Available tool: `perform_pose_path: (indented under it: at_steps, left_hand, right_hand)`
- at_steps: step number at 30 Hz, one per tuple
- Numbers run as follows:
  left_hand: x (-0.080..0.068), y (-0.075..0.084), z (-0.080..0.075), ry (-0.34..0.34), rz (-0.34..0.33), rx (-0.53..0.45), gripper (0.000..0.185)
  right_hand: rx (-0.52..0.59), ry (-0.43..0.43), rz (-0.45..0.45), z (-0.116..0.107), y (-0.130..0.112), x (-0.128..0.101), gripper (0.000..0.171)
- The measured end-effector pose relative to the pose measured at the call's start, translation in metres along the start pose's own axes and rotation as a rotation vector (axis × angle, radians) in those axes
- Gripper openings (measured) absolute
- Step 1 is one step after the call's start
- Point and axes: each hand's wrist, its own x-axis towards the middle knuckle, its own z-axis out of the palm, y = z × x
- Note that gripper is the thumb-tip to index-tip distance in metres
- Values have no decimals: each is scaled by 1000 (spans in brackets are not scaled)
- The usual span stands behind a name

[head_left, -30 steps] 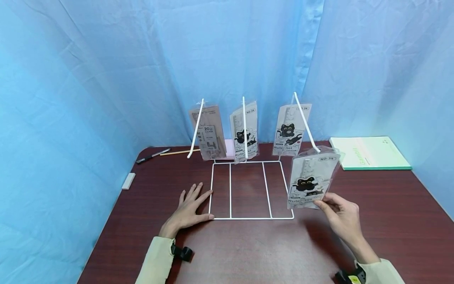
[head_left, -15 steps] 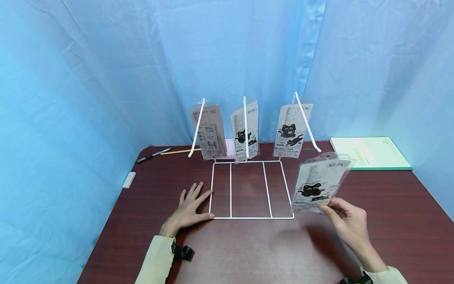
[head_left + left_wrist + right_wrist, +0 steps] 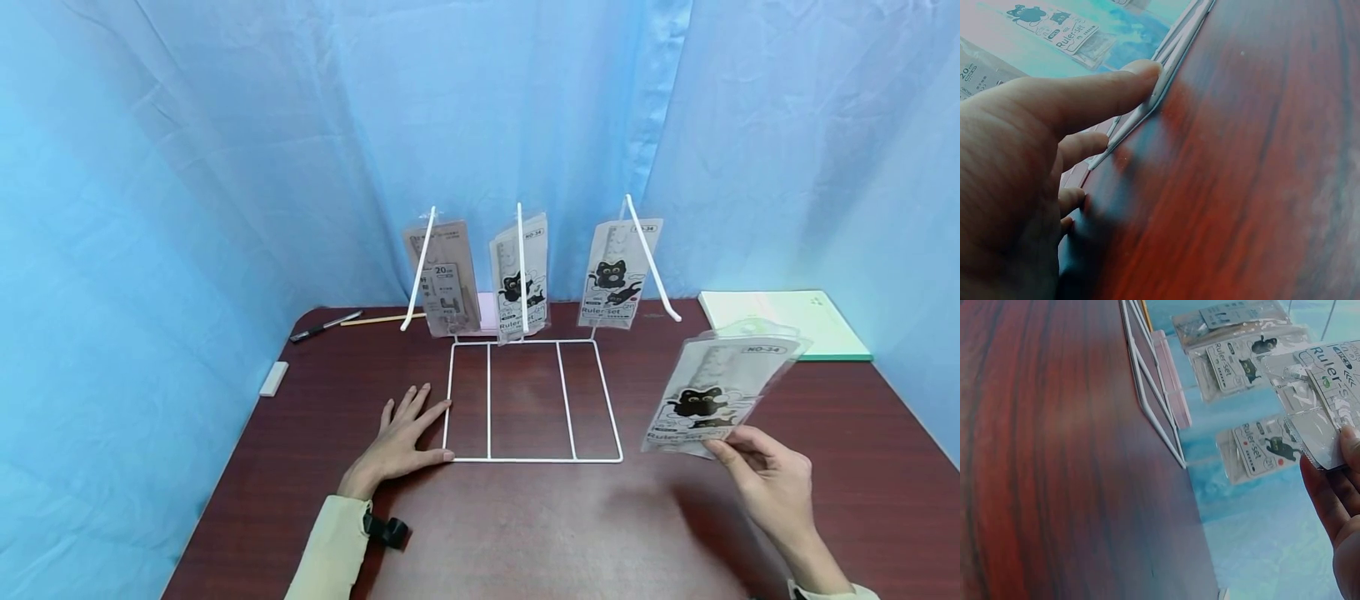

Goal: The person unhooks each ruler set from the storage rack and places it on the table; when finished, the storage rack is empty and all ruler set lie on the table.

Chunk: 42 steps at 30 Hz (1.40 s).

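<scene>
Bright light leaves a pale sheen and soft-edged shadows on the surface (image 3: pixel 525 533), while both wrist views look hazy and blue-tinged.

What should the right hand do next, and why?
Probably lower the held ruler set onto the table right of the white rack: over the last second the right hand drew it off the right hook, and it is now clear of the tip, while the left hand touches the rack's frame.

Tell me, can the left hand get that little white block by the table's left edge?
Probably yes: the left hand holds nothing and just touches the white wire rack, and only bare table shows between it and the white block.
</scene>
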Motion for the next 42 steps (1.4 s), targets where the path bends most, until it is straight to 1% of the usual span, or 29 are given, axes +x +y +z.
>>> perform_pose_path:
  at_steps: [7, 10, 13, 19, 23, 26, 28, 32, 37, 42]
  left_hand:
    - [0, 1, 0, 12, 5, -7, 85]
    - [0, 1, 0, 8, 4, -5, 85]
    - [0, 1, 1, 7, 4, -2, 85]
    - [-1, 1, 0, 7, 1, -5, 85]
    - [-1, 1, 0, 7, 2, -11, 85]
    - [-1, 1, 0, 4, 3, -13, 85]
    - [-1, 1, 0, 2, 1, -12, 85]
    - [-1, 1, 0, 5, -2, -7, 85]
    - [-1, 1, 0, 9, -3, -1, 85]
    - [0, 1, 0, 12, 2, 0, 85]
  right_hand:
    - [23, 24, 37, -8, 6, -4, 19]
    - [0, 32, 95, -11, 7, -6, 12]
    - [-26, 39, 151, -13, 6, -7, 10]
    - [-17, 45, 235, -13, 10, -6, 23]
    - [-20, 59, 299, -15, 18, -7, 20]
    - [-35, 67, 329, -17, 23, -7, 19]
    - [-48, 68, 338, -18, 25, -7, 22]
    - [-93, 52, 329, -21, 29, -5, 28]
    - [-199, -14, 313, -25, 34, -1, 22]
    - [-224, -66, 339, -29, 42, 0, 19]
